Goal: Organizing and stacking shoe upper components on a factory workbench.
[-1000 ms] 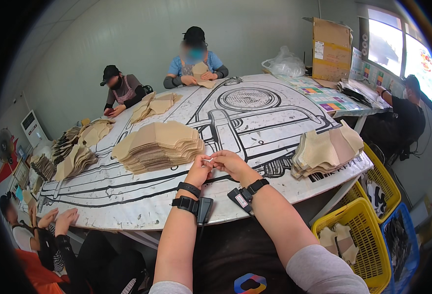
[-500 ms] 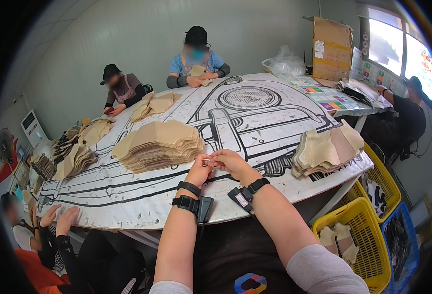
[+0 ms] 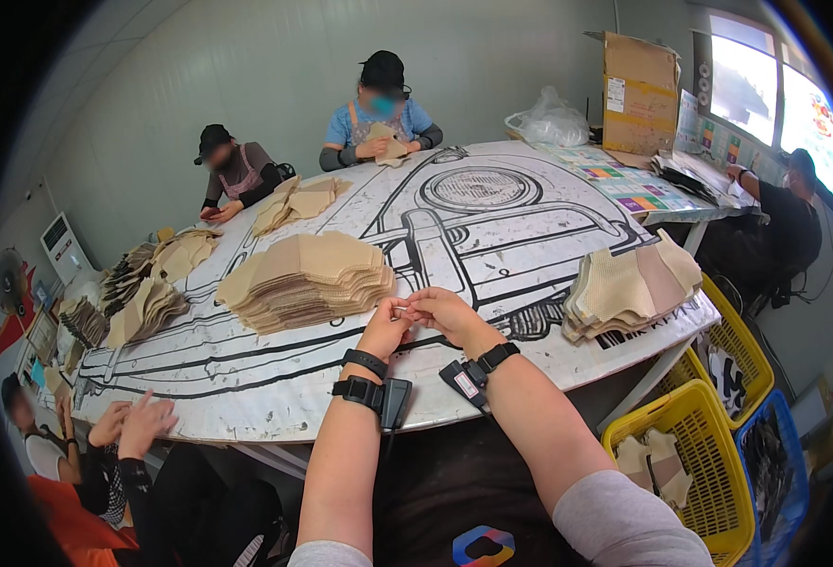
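Unmoved since a second ago: left hand (image 3: pixel 385 326) and right hand (image 3: pixel 443 312) pinched together on something too small to tell, above table (image 3: pixel 246 397). Just beyond, tan stack (image 3: pixel 308 279) unchanged. Farther, seated workers barely shifted.

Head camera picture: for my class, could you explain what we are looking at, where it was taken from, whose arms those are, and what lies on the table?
The camera sits on a person's head, looking down; its wide lens bends straight edges. The two forearms from below are that person's own. The left hand and right hand meet, fingers pinching something too small to identify. On the round printed table lie a tan stack of flat pieces by the left hand and another stack to the right. A yellow basket stands lower right. Other people work around the table.
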`<state>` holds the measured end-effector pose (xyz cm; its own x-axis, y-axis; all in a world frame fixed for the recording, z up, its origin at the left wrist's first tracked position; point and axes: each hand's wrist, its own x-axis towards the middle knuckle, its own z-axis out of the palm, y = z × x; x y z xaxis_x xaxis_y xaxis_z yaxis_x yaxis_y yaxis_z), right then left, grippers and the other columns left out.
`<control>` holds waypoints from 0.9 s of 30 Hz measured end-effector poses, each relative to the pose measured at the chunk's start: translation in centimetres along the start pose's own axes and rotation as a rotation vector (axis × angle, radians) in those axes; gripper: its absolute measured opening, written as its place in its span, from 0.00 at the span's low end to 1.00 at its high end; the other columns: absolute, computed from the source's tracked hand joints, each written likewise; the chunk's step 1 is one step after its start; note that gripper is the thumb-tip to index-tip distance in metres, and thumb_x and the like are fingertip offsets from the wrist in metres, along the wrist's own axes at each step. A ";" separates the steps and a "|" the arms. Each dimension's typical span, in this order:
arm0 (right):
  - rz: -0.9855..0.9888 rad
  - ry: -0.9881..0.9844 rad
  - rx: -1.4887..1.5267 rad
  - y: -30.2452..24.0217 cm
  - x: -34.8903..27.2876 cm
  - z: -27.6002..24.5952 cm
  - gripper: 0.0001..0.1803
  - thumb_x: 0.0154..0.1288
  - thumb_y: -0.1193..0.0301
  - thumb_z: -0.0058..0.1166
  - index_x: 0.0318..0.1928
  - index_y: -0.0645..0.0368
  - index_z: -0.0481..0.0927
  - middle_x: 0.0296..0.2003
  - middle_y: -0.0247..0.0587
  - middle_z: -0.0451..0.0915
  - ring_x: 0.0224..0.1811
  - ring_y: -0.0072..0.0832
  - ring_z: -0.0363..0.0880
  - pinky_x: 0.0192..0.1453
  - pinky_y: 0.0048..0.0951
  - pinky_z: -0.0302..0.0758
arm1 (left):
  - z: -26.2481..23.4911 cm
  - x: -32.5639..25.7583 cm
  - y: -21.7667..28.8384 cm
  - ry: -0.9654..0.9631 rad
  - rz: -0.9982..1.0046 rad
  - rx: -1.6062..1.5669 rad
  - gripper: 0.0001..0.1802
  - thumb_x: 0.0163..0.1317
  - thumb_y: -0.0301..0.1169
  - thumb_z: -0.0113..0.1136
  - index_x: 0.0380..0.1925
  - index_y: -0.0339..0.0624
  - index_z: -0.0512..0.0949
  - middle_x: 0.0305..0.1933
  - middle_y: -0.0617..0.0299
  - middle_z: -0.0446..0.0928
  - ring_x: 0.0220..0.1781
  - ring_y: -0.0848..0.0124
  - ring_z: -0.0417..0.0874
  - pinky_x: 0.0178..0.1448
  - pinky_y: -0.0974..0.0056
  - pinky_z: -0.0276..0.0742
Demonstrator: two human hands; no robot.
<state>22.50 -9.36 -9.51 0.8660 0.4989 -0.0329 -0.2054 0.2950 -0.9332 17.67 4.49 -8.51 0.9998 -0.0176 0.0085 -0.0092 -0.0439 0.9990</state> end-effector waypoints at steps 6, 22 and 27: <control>-0.001 0.000 -0.008 0.1 0.0 0.0 0.06 0.59 0.74 0.49 0.38 0.58 0.74 0.29 0.31 0.78 0.28 0.15 0.73 0.34 0.16 0.67 | 0.0 0.0 0.0 -0.002 -0.013 0.014 0.13 0.57 0.23 0.53 0.42 0.42 0.66 0.30 0.66 0.69 0.26 0.80 0.70 0.28 0.75 0.69; -0.003 0.008 -0.011 0.1 0.0 0.0 0.07 0.59 0.75 0.48 0.39 0.59 0.74 0.29 0.32 0.78 0.29 0.16 0.73 0.34 0.17 0.68 | -0.5 0.6 -0.8 -0.032 -0.010 0.033 0.17 0.57 0.29 0.57 0.45 0.42 0.66 0.34 0.63 0.72 0.29 0.77 0.72 0.33 0.73 0.72; -0.004 0.006 -0.013 0.1 0.0 0.0 0.07 0.59 0.75 0.49 0.38 0.59 0.74 0.29 0.32 0.78 0.29 0.16 0.73 0.34 0.17 0.68 | -0.5 0.5 -0.8 -0.035 -0.010 0.032 0.17 0.57 0.29 0.57 0.45 0.42 0.66 0.34 0.63 0.72 0.29 0.77 0.72 0.33 0.73 0.72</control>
<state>22.54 -9.34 -9.58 0.8696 0.4927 -0.0318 -0.1961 0.2858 -0.9380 18.24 5.04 -9.32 0.9987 -0.0516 -0.0039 0.0000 -0.0762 0.9971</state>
